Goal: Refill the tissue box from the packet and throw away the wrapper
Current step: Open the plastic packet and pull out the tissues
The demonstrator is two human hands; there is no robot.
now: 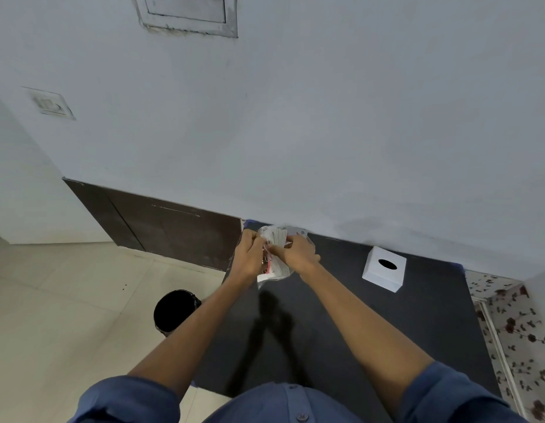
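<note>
My blue sleeves [130,401] are closest to me, rolled up past my elbows. My two bare arms reach out over a black table [341,315]. A black bin [173,311] stands on the pale floor [51,300], just beside the table's left edge. Farther out, both my hands hold the packet [272,254] up above the table, near the wall. My left hand [249,254] is curled tight on its left side. My right hand [300,253] is pinching it from the right, fingers closed on the wrapper. White tissues show at the top of the packet. The white box [384,273] sits on the table to the right, well apart from my hands, with its dark oval hole facing up. Behind it all is a grey wall [295,132].
</note>
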